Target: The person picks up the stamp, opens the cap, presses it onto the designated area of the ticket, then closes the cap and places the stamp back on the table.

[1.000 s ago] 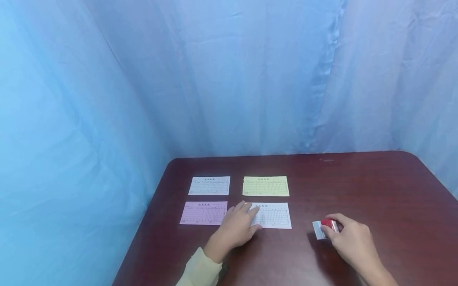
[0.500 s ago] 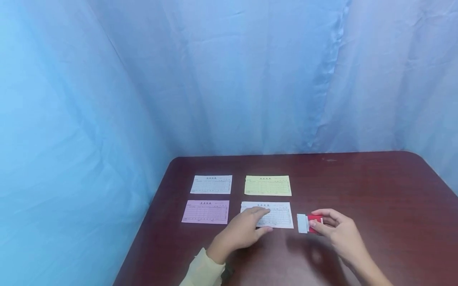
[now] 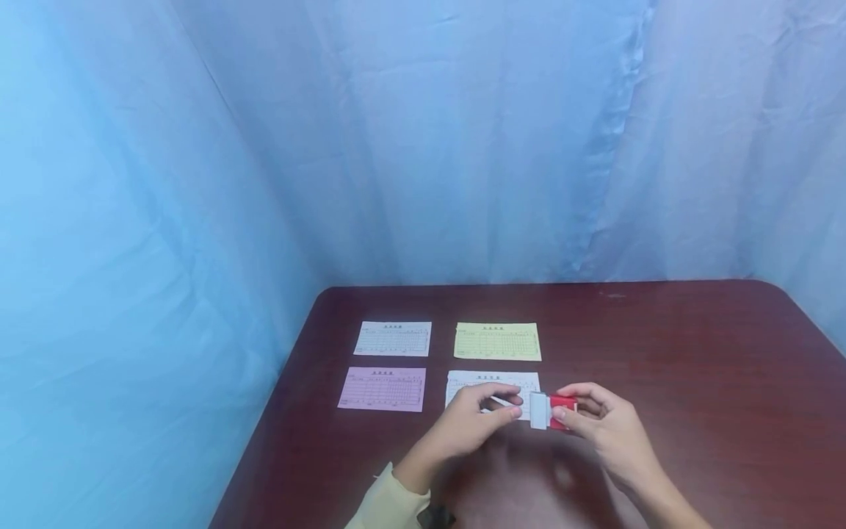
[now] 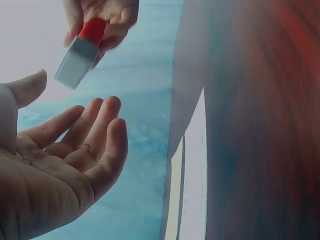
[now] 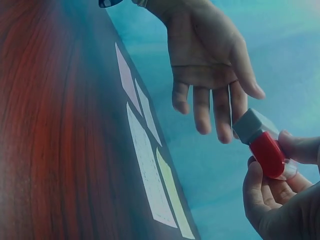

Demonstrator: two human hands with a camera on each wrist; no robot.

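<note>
My right hand pinches a red stamp between thumb and fingers, held above the table. A grey cap covers its end and points left, toward my left hand. That hand is raised, with its thumb apart from the slightly bent fingers and nothing between them. In the left wrist view, a gap separates its fingertips from the cap. Below the hands lies a white printed slip, partly hidden by the left hand and the stamp.
A purple slip lies left of the white one. Behind them are another white slip and a yellow slip. All rest on a dark red-brown table, with blue curtains around it.
My left hand has lifted off the front white slip and moved right. The right hand has carried the stamp leftward, bringing the cap close to the left fingers.
</note>
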